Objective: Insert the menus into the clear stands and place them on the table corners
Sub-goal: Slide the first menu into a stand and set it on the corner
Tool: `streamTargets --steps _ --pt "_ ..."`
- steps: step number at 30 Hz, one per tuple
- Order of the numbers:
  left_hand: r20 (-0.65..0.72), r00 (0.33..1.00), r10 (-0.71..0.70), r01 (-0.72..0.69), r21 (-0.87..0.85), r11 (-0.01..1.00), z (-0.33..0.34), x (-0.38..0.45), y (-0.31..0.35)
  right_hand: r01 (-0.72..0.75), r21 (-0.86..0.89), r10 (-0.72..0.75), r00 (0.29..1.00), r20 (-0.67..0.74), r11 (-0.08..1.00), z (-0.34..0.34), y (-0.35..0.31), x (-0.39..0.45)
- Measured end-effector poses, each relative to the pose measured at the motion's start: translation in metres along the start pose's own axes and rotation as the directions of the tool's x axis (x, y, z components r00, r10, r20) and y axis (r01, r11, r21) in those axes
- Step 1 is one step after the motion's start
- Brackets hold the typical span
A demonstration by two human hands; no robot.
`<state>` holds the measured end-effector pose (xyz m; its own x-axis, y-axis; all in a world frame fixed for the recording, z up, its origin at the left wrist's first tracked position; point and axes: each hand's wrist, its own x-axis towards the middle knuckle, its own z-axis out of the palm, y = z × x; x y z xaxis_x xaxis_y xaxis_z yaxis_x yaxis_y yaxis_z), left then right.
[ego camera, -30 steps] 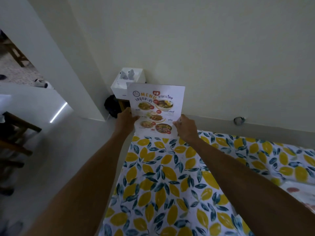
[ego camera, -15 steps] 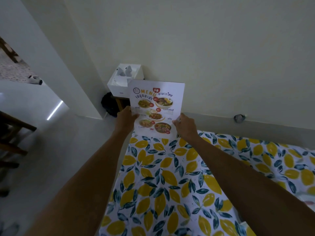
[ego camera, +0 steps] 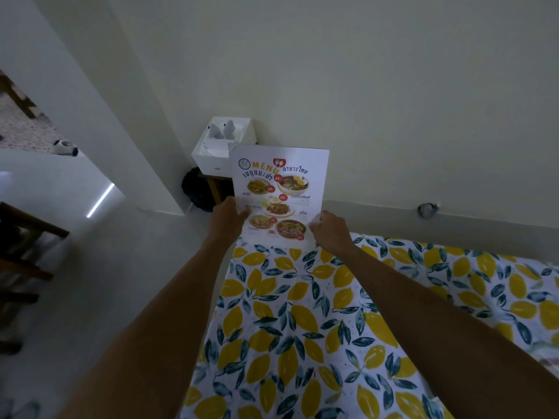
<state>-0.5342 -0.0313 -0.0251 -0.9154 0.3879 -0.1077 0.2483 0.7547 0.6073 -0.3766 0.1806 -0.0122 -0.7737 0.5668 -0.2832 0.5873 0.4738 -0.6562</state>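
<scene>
A: Dim room, pale wall [ego camera: 393,86], table [ego camera: 302,328] under a lemon-and-leaf cloth.

B: And at the far left corner of the table?

A: Menu [ego camera: 279,192] held upright there, lower edge at the cloth's far edge. Left hand [ego camera: 228,220] clamped on its left edge, right hand [ego camera: 331,229] pinched on its lower right corner.

B: Readable print?

A: "MENU" in orange capitals, fork-and-spoon badge beside it, Thai headings, red price dots over dish photos. Figures too small to read.

B: Clear stand?

A: Hard to tell whether around the sheet; no distinct edge visible.

B: Anything hidden or cut off?

A: White box [ego camera: 223,146] behind the menu's top left corner, partly covered, grey lumps inside unidentifiable. Dark bundle [ego camera: 193,189] below it, unclear. Small fitting [ego camera: 426,209] low on the wall, blurred. Table cut off at right and bottom.
</scene>
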Motion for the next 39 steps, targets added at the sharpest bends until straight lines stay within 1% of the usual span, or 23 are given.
streamTargets --steps 2,7,11,17,19,21,23,25,27,29,35,39 --pt "0.015 1.0 -0.002 0.002 -0.003 1.0 0.009 0.012 -0.017 -0.003 -0.006 0.003 1.0 0.012 1.0 0.001 0.001 0.001" --pt "0.002 1.0 -0.012 0.012 -0.011 1.0 0.008 0.002 -0.006 -0.006 -0.028 0.006 1.0 0.023 1.0 0.001 0.003 0.003" --pt "0.021 1.0 -0.001 0.001 -0.02 1.0 0.018 0.015 -0.02 0.013 -0.047 -0.011 0.999 0.04 0.999 -0.001 0.002 0.005" --pt "0.008 1.0 -0.015 0.015 -0.014 1.0 0.007 -0.003 0.003 0.03 -0.089 -0.025 0.998 0.055 0.996 -0.004 0.001 0.006" --pt "-0.006 1.0 -0.018 0.018 0.022 1.0 0.012 -0.002 -0.003 0.028 -0.145 -0.016 0.996 0.086 0.989 -0.006 0.003 0.004" --pt "-0.008 1.0 -0.024 0.024 0.063 0.998 0.017 0.002 -0.012 0.029 -0.242 -0.004 0.995 0.104 0.97 -0.009 0.006 -0.001" --pt "-0.029 0.999 -0.043 0.046 0.122 0.991 0.01 -0.012 0.0 0.027 -0.338 0.005 0.996 0.093 0.941 -0.015 0.008 -0.007" --pt "-0.071 0.997 -0.017 0.033 0.231 0.972 0.001 -0.034 0.021 0.029 -0.394 0.005 0.996 0.084 0.919 -0.023 0.009 -0.016" --pt "-0.106 0.994 0.017 0.023 0.363 0.932 -0.003 -0.052 0.037 0.041 -0.424 0.0 0.995 0.097 0.905 -0.034 0.009 -0.024" --pt "-0.107 0.994 0.031 0.019 0.433 0.901 -0.003 -0.069 0.05 0.063 -0.443 -0.013 0.993 0.115 0.894 -0.045 0.008 -0.036" --pt "0.028 0.986 0.164 -0.156 0.49 0.858 0.002 -0.122 0.097 0.179 -0.482 -0.112 0.98 0.164 0.858 -0.077 0.004 -0.083" --pt "0.032 0.971 0.237 -0.222 0.494 0.841 0.005 -0.168 0.135 0.229 -0.487 -0.163 0.971 0.175 0.843 -0.102 0.01 -0.124"
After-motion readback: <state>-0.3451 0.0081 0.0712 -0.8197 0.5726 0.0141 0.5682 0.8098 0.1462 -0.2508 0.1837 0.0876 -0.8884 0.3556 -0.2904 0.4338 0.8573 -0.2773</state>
